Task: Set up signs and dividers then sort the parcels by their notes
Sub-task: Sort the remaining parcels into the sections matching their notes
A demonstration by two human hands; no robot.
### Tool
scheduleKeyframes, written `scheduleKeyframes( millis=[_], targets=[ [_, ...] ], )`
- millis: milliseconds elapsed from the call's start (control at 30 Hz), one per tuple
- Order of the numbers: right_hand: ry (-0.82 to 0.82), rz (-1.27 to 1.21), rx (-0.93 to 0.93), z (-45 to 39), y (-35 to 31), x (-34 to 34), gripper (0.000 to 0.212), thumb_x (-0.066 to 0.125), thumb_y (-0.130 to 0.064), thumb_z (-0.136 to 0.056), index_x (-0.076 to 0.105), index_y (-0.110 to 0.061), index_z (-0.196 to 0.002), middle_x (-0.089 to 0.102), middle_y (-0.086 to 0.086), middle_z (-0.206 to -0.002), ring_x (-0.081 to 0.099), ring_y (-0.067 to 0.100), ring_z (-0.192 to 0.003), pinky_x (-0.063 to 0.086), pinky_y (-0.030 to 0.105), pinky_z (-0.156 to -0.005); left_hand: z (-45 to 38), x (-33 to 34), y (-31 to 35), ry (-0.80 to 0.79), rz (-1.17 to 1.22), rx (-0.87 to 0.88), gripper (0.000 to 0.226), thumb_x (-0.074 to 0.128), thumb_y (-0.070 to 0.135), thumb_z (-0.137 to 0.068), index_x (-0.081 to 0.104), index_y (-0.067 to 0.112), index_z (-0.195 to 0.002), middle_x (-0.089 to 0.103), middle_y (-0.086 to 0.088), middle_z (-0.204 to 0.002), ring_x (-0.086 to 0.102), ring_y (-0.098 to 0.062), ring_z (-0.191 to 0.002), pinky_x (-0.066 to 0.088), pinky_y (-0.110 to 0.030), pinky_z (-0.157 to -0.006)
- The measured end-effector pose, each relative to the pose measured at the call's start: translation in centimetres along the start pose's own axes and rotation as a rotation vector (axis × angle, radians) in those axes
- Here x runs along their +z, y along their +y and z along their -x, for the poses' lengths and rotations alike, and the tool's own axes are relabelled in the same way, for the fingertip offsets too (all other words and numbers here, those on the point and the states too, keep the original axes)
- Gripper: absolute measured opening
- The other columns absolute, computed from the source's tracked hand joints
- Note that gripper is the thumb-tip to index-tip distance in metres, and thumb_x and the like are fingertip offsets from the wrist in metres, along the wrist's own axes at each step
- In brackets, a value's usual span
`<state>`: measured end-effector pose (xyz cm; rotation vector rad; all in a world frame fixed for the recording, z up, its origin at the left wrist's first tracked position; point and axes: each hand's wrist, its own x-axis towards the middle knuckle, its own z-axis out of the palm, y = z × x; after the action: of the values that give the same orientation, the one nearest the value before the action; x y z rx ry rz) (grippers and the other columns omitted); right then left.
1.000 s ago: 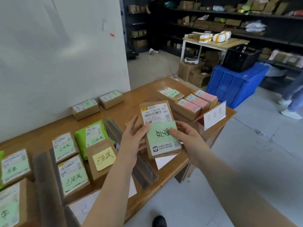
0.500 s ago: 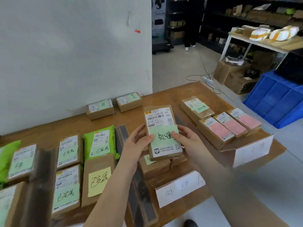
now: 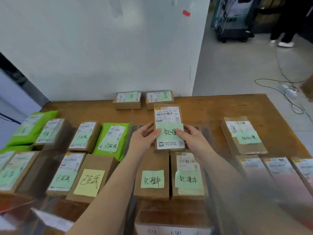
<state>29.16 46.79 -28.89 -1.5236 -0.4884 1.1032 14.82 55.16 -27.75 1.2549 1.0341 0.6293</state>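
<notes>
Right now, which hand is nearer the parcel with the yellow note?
Left. The left hand grips the held parcel just up and right of the yellow-note parcel; the right hand grips the held parcel's far side, farther away.

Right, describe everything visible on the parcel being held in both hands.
The held parcel is a flat brown cardboard box, upright on its long axis and facing the camera. A white shipping label with barcodes covers its upper face; a green sticky note with dark handwriting sits over the middle, with a white printed panel below. The left hand grips its left edge and the right hand its right edge, thumbs on the note. It is held above the two green-noted boxes nearest the person.
</notes>
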Motion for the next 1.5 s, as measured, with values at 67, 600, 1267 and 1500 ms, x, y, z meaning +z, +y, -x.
scheduleKeyframes(
  millis=[67, 600, 1267, 1500],
  targets=[
    [-0.035, 0.108, 0.02, -2.2, 0.4, 0.0, 0.029, 0.059, -0.024, -0.09, 0.054, -0.016, -0.118, 0.064, 0.004, -0.116, 0.064, 0.019, -0.101, 0.053, 0.041, -0.089, -1.6, 0.3, -0.3, 0.057, -0.004, -0.03, 0.048, 0.067, 0.012, -0.084, 0.053, 0.009, -0.129, 0.066, -0.005, -0.116, 0.067, -0.012, -0.091, 0.057, -0.024, -0.068],
    [-0.144, 0.647, 0.196, -12.6, 3.5, 1.9, 0.034, 0.058, -0.027, -0.09, 0.051, -0.01, -0.119, 0.063, 0.007, -0.119, 0.062, 0.02, -0.099, 0.053, 0.028, -0.071, -10.6, -0.2, -6.3, 0.084, -0.359, -0.2, 0.024, 0.055, 0.01, -0.09, 0.067, 0.014, -0.111, 0.069, -0.008, -0.11, 0.065, -0.022, -0.093, 0.054, -0.036, -0.079],
    [-0.078, 1.006, 0.031, -14.0, 2.1, 1.9, 0.058, 0.056, -0.033, -0.09, 0.032, -0.011, -0.137, 0.052, 0.01, -0.133, 0.054, 0.024, -0.109, 0.042, 0.025, -0.067, -12.6, -1.3, -3.1, 0.127, -0.962, 0.178, 0.048, 0.052, 0.029, -0.093, 0.043, 0.011, -0.137, 0.048, -0.008, -0.139, 0.042, -0.024, -0.128, 0.037, -0.036, -0.101],
    [0.021, 0.88, -0.042, -18.0, -2.4, 3.1, 0.063, 0.056, -0.037, -0.088, 0.033, -0.015, -0.143, 0.042, 0.007, -0.144, 0.044, 0.024, -0.127, 0.041, 0.035, -0.098, -17.0, -6.7, 1.7, 0.219, -1.011, 0.163, 0.049, 0.05, 0.029, -0.093, 0.039, 0.014, -0.139, 0.046, -0.008, -0.141, 0.041, -0.026, -0.129, 0.038, -0.039, -0.101]
  ],
)
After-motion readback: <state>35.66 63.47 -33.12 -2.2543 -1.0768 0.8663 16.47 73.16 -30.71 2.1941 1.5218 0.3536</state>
